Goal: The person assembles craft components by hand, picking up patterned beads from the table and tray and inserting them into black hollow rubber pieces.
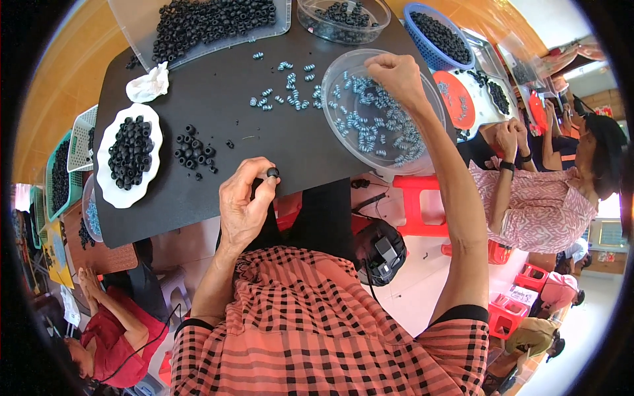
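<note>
My left hand (246,198) is over the front edge of the dark table, pinching a round black bead (272,172) between thumb and fingers. My right hand (398,78) is above the far part of a clear round tub (330,125), its fingers closed together. Whatever they may hold is hidden. Light-blue and black striped coil-shaped pieces (399,135) lie scattered in the tub. More of these striped coils (290,82) rest on the table to its left. A small group of black beads (193,152) lies to the left of my left hand.
A white scalloped plate (154,158) of black beads stands at left, near a crumpled white tissue (148,84). Along the back are a large clear bin (288,16), a round clear container (380,33) and a blue basket (422,49), all holding black beads. People sit on both sides.
</note>
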A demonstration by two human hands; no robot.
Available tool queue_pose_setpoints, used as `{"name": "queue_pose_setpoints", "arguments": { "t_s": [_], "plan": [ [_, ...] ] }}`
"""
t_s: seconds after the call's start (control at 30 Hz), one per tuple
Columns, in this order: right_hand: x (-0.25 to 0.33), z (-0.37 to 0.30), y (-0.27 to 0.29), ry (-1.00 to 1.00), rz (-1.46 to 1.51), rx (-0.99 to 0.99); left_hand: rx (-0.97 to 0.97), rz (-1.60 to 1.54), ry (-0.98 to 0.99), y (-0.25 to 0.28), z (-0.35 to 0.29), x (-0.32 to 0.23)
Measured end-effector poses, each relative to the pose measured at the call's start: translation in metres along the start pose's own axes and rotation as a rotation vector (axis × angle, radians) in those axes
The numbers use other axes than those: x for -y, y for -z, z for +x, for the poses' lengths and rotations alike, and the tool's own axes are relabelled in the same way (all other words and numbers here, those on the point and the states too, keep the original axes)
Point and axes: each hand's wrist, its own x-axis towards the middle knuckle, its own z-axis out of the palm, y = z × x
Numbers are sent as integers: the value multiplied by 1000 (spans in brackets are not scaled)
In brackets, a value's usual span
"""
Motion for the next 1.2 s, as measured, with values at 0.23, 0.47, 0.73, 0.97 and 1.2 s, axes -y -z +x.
{"name": "queue_pose_setpoints", "arguments": {
  "t_s": [0.23,0.47,0.73,0.97,1.2],
  "plan": [
    [6,-15,3,-247,527,219,18,27,-7,2,1,2],
    [50,-44,-7,-220,666,326,15,-62,83,2,-1,-5],
    [93,-105,-49,-27,678,387,-19,-265,259,11,9,-10],
    [96,-128,-97,79,954,331,17,-914,305,12,8,-4],
    [99,-138,-113,184,1039,289,4,-1019,303,11,5,4]
  ]
}}
